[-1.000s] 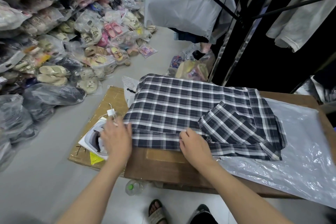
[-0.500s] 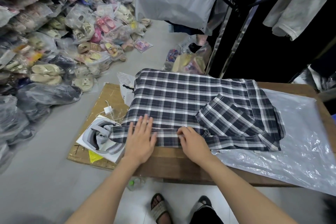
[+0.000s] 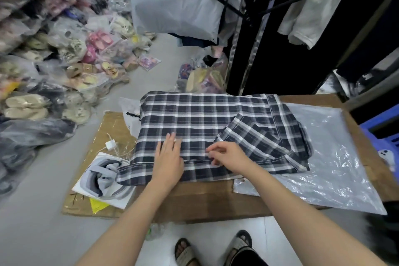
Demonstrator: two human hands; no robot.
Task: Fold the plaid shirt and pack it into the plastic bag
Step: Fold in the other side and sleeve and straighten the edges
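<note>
The dark plaid shirt (image 3: 200,121) lies spread on a brown cardboard surface (image 3: 207,196), one sleeve folded across its right part. Its near left corner hangs over the edge. My left hand (image 3: 169,157) lies flat, fingers together, pressing the shirt's near hem. My right hand (image 3: 228,154) rests next to it, fingers curled and pinching the fabric at the hem fold. A clear plastic bag (image 3: 330,157) lies flat to the right, partly under the shirt.
A white box with a grey headset (image 3: 103,179) and a white charger (image 3: 111,144) sit on floor cardboard at the left. Bagged shoes (image 3: 64,67) pile along the left. A black clothes rack (image 3: 269,39) stands behind. A blue crate (image 3: 382,127) is at the right. My sandalled feet (image 3: 213,248) are below.
My left hand moved right from the shirt's left corner onto the near hem and slid farther onto the fabric. My right hand went from flat to pinching the hem.
</note>
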